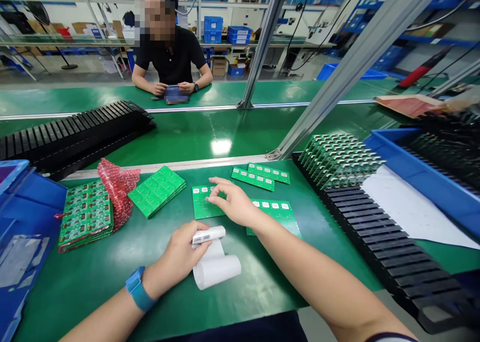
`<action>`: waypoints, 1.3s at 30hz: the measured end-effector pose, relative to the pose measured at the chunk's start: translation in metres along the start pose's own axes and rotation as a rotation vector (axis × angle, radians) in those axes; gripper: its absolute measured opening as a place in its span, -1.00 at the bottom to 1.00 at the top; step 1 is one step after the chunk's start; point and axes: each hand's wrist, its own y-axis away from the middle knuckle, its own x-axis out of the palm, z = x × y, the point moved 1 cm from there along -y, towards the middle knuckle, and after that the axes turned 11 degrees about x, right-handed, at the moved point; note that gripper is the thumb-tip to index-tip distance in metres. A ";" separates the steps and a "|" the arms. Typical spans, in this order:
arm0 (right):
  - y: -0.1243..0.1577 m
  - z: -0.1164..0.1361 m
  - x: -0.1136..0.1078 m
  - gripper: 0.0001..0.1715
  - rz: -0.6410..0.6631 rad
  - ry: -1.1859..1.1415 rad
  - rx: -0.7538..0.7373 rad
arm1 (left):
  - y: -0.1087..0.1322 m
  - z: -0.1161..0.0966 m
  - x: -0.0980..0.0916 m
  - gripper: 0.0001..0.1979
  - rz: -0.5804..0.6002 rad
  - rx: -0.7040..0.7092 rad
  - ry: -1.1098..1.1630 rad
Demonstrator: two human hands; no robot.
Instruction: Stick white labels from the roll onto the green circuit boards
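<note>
Curling loosely, the white label strip [215,255] bears dark print.

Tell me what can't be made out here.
Head view: part of the labelled board, covered by the right hand.
Head view: part of another board, covered by the right forearm.
Head view: print on the white labels, too small to read.
Head view: the left blue bin, cut off by the picture's edge.
</note>
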 end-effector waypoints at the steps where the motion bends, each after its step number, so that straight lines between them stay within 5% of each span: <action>1: -0.009 -0.002 0.003 -0.85 0.029 0.009 0.039 | -0.001 0.002 -0.001 -0.87 0.003 0.057 -0.020; 6: -0.025 -0.010 0.026 -0.87 0.139 0.064 0.068 | 0.006 0.015 -0.001 -0.81 -0.002 0.195 -0.017; 13: -0.023 -0.016 0.036 -0.88 0.248 0.149 0.103 | 0.012 0.024 -0.004 -0.72 0.026 0.107 0.066; 39: -0.023 -0.016 0.043 -0.87 0.204 0.260 0.088 | 0.013 0.025 -0.003 -0.67 0.072 0.077 0.070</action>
